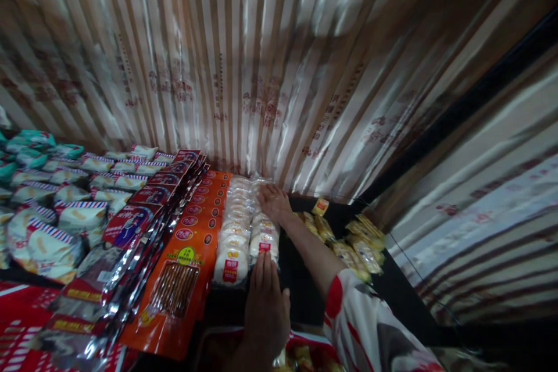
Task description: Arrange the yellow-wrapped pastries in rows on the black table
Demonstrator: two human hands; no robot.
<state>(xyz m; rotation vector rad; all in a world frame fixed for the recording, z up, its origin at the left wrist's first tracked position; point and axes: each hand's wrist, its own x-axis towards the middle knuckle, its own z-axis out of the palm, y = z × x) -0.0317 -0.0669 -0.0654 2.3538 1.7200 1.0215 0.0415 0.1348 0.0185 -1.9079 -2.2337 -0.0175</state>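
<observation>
Two rows of clear-wrapped round white crackers with red labels lie side by side on a black surface. My left hand [267, 296] reaches up from the bottom, its outstretched fingertips touching the near end of the right cracker row [264, 232]. My right hand [274, 203] rests across the far end of that same row, fingers extended and palm down. Neither hand is wrapped round anything. Against its left side lies the other cracker row [235, 232]. Beyond that is a stack of orange snack packets [185, 256] with brown sticks showing through a window.
Dark red shiny packets [143, 209] overlap at the left, beside white striped-edge snack bags [82, 215] and green bags [32, 148]. Small yellow packets [360, 244] lie at the right. A striped curtain [244, 58] hangs behind. A red-rimmed container [305, 337] is at the bottom.
</observation>
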